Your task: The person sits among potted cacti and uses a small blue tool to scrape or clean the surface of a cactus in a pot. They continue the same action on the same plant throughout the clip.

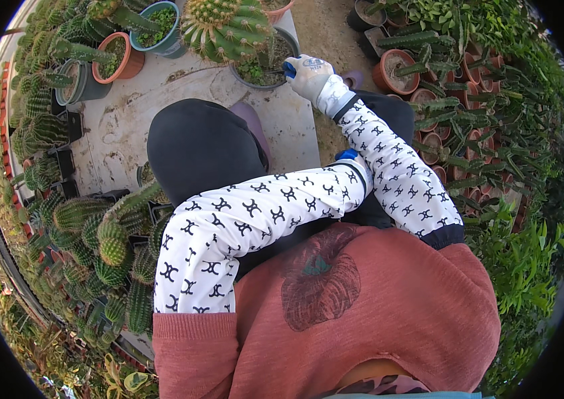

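Observation:
My right hand, in a white glove with blue-coated fingers, is at the right rim of a dark grey plastic pot. Its fingers are curled and partly hidden, so whether they pinch anything is unclear. Small green weeds grow in the pot's soil. A large ribbed cactus with yellowish offsets on top leans over the pot's left side. My left hand, gloved the same way, is tucked against my right forearm, near my right leg. Most of it is covered by the sleeves, with blue fingers showing.
An orange pot, a teal pot and a grey-green pot hold leaning cacti on the pale slab. Spiny cacti crowd my left. Several terracotta pots, one near my right hand, line the right.

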A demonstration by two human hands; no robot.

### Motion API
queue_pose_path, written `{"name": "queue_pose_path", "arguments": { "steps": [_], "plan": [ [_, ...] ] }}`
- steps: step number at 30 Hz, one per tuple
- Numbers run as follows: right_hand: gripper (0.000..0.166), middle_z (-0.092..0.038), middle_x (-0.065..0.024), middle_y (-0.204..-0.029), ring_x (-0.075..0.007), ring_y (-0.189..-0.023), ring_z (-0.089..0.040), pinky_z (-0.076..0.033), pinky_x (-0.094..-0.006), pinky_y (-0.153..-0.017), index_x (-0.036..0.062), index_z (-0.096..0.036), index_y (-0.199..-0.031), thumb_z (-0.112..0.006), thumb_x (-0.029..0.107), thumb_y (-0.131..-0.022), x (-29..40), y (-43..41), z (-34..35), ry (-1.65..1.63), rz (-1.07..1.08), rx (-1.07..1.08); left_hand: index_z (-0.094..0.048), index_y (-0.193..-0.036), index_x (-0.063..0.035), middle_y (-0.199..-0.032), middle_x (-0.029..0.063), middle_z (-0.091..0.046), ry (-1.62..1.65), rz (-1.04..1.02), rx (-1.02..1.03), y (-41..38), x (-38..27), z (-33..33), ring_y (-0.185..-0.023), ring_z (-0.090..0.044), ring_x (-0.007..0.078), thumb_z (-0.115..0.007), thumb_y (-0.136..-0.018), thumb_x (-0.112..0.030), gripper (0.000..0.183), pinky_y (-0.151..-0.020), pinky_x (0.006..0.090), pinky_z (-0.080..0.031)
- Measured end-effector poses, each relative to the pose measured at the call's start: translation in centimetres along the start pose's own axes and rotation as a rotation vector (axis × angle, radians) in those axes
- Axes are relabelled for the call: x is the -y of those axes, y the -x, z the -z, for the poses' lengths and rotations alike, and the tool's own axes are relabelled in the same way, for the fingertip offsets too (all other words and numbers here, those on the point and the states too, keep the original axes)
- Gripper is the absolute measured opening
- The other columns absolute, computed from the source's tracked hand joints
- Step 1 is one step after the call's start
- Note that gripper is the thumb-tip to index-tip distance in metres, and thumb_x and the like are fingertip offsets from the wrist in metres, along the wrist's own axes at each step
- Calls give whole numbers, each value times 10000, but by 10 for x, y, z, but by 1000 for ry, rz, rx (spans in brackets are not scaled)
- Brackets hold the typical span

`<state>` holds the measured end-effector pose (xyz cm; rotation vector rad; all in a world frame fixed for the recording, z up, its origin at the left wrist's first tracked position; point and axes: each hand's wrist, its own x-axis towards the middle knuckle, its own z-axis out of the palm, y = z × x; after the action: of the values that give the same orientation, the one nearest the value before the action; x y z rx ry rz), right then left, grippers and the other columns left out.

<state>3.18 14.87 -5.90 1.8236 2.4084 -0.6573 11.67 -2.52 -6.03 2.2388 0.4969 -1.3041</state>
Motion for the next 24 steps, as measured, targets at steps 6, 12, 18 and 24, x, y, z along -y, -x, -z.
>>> {"name": "queue_pose_path", "arguments": {
  "steps": [6, 12, 18, 24],
  "plan": [
    [284, -618, -124, -1008, -307, -943, -602, -478, -399, -812, 139, -608, -1064, -570, 282, -821, 0, -1, 4, 1, -12, 40, -615, -1167, -183, -1168, 64, -605, 193, -87, -275, 16, 25, -29, -998, -597, 327, -591, -823, -257, 352, -715, 625, -424],
    [296, -619, -119, -1010, -304, -944, -602, -477, -396, -814, 138, -606, -1074, -581, 282, -817, 2, -2, 6, 11, 2, 55, -611, -1173, -195, -1167, 53, -607, 206, -125, -311, -13, 15, -29, -1006, -603, 279, -547, -855, -295, 340, -695, 599, -444],
    [303, -612, -121, -1031, -308, -946, -598, -478, -396, -811, 134, -607, -1085, -581, 280, -821, -1, -2, 1, -6, 9, 18, -606, -1179, -196, -1166, 57, -607, 296, -127, -420, 24, 37, -34, -1011, -603, 276, -540, -855, -288, 343, -697, 573, -460],
    [297, -608, -122, -1035, -311, -948, -596, -481, -400, -802, 148, -611, -1091, -570, 274, -825, 0, -2, -1, -1, 2, 10, -605, -1179, -180, -1150, 78, -613, 266, -93, -348, 26, 35, -33, -1009, -600, 315, -560, -840, -274, 354, -699, 604, -444]
  ]
}}
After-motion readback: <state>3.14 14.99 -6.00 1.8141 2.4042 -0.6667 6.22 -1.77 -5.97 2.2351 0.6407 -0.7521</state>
